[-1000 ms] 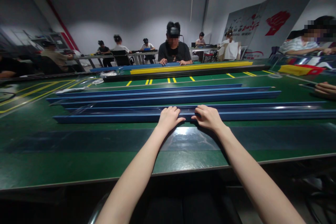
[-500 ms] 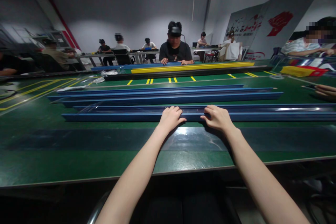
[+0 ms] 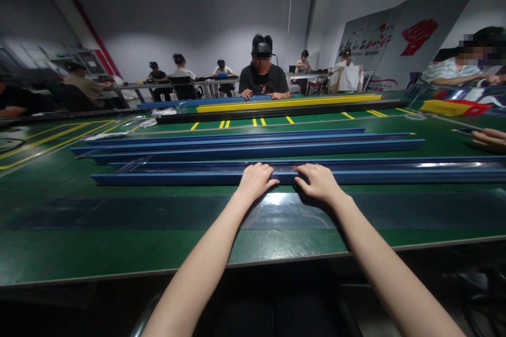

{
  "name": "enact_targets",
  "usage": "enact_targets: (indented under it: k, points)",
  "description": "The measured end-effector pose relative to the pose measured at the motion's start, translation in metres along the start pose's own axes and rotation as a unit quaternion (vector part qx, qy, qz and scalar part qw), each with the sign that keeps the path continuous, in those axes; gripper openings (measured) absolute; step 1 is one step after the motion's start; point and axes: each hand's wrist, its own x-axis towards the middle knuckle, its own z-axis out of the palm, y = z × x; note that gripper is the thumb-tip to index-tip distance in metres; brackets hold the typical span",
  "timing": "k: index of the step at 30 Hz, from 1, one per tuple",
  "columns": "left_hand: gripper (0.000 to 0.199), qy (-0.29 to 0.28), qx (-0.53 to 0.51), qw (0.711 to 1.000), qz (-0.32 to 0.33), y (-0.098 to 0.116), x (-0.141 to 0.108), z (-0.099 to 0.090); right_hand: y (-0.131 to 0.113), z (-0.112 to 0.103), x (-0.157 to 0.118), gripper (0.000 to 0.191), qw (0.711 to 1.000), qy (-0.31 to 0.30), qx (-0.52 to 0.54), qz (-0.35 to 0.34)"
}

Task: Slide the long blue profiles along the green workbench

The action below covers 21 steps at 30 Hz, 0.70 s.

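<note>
A long blue channel [image 3: 166, 178] lies across the green table, with clear film [image 3: 213, 166] inside it. My left hand [image 3: 258, 179] is closed over its near edge, thumb on the front side and fingers bent into the channel. A short way to the right, my right hand [image 3: 316, 180] grips the same near wall, its thumb in front and fingertips over the edge. Between the hands a short stretch of blue wall shows. Nearer to me, a wide transparent strip [image 3: 130, 211] lies flat on the table.
More blue channels [image 3: 261, 148] lie behind. Farther back are a yellow strip [image 3: 292, 103] and a black one [image 3: 182, 116]. A person [image 3: 264, 76] sits opposite. At the right edge, another person's hand [image 3: 490, 138] holds a dark object. The table's front edge [image 3: 292, 259] crosses below.
My right hand has slid left along the blue channel, closer to my left hand. My left hand stays at nearly the same place. The whole view has shifted slightly.
</note>
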Motion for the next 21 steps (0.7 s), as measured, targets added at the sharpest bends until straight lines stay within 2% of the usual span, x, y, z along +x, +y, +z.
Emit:
enact_targets:
  k: [21]
  points:
    - [0.030, -0.017, 0.000, 1.000, -0.011, 0.0014, 0.0005, -0.0047, 0.0024, 0.0039, -0.0003, 0.036, 0.999, 0.009, 0.042, 0.019]
